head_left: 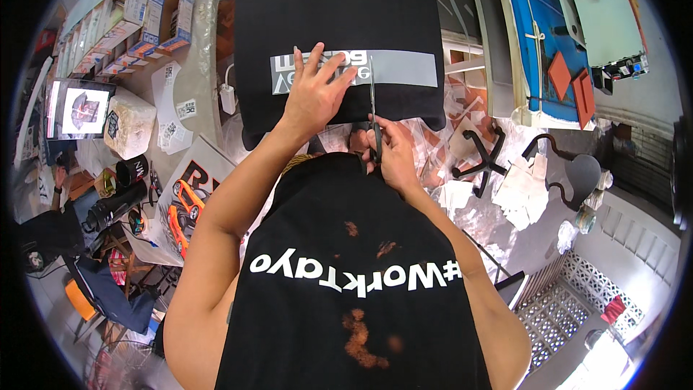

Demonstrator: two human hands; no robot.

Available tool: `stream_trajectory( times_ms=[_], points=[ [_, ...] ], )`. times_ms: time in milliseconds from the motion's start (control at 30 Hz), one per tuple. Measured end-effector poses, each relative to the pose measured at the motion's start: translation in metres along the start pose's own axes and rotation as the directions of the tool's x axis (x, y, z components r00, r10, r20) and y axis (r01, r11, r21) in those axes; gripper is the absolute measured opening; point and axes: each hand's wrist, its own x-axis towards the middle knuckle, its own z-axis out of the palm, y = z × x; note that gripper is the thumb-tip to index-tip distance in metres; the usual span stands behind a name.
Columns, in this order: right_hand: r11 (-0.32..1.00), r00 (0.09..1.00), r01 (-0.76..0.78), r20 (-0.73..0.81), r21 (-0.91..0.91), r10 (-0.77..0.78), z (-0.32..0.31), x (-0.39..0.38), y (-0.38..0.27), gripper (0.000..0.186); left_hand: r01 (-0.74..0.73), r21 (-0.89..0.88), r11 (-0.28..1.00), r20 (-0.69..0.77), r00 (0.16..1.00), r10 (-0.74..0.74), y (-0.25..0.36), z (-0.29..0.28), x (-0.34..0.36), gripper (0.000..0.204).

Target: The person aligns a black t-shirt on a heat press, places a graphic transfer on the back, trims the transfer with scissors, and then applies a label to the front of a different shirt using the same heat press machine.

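Head view, looking down. The left hand (pixel 315 90) lies flat with its fingers (pixel 333 66) spread open, pressing on a grey rectangular sheet (pixel 401 68) that rests on a black garment (pixel 339 7) spread over the table (pixel 198 50). The fingertips cover the left, printed part of the sheet; its right part is bare and plain grey. The right hand (pixel 395 153) has its fingers curled closed around the handles of a pair of scissors (pixel 374 112), whose thin blades point away from the person and reach the lower edge of the sheet, just right of the left hand's thumb. The sheet is a long, flat strip, lighter than the cloth beneath it, with white lettering at its left end.

At upper left, a row of small cardboard boxes (pixel 137 18) in white, orange and blue stands along the table edge. Near them lie white paper labels (pixel 177 101) with square black code marks. A white poster (pixel 189 202) showing orange cars lies lower left, beside a black mug (pixel 131 170). Scraps of clear and white backing film (pixel 462 130) lie scattered on the floor to the right, near a black office chair (pixel 563 170).
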Motion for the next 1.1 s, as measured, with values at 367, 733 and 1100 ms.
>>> stream_trajectory(
  times_ms=[367, 733, 1100],
  points=[
    [1.000, 1.000, 0.009, -0.008, -0.015, -0.010, -0.0032, -0.0014, 0.0045, 0.047, -0.001, 0.006, 1.000, 0.006, 1.000, 0.000, 0.0002, 0.0003, 0.0002, 0.033],
    [0.999, 1.000, 0.005, -0.019, -0.033, -0.006, -0.0034, -0.0029, 0.0056, 0.045, 0.002, 0.005, 1.000, 0.002, 1.000, -0.002, 0.0009, 0.0000, 0.0011, 0.031],
    [0.995, 1.000, -0.010, -0.029, -0.097, 0.007, 0.0008, -0.0055, 0.0030, 0.044, 0.013, -0.011, 1.000, 0.002, 1.000, -0.013, -0.0017, 0.0046, -0.0034, 0.033]
  ],
)
